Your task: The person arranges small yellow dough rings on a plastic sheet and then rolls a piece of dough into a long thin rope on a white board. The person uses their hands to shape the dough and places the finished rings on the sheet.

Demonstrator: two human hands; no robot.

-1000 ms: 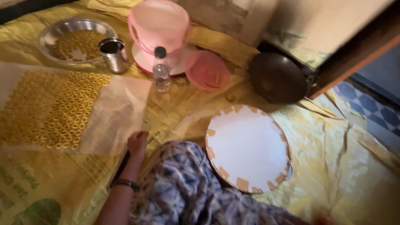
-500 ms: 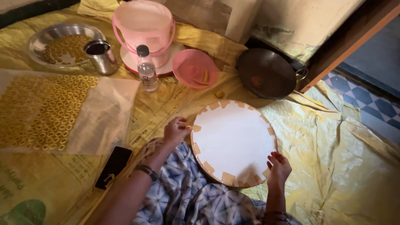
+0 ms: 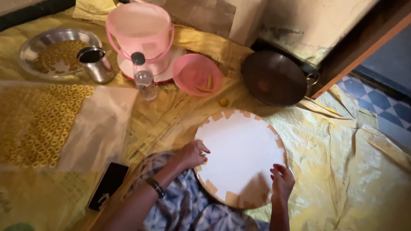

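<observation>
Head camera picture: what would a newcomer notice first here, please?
First comes the round white board edged with tape pieces, low in the middle, with the left hand and right hand on its rim. Behind it stand a pink bucket and a dark pan. At left, yellow rings lie spread on a clear sheet.

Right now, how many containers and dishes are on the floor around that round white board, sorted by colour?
Pink: 2, a bucket and a bowl
Steel: 2, a tray and a cup
Dark: 1, a wok
Clear: 1, a bottle
Total: 6
Both hands, left and right, rest on the edge of the board.
</observation>
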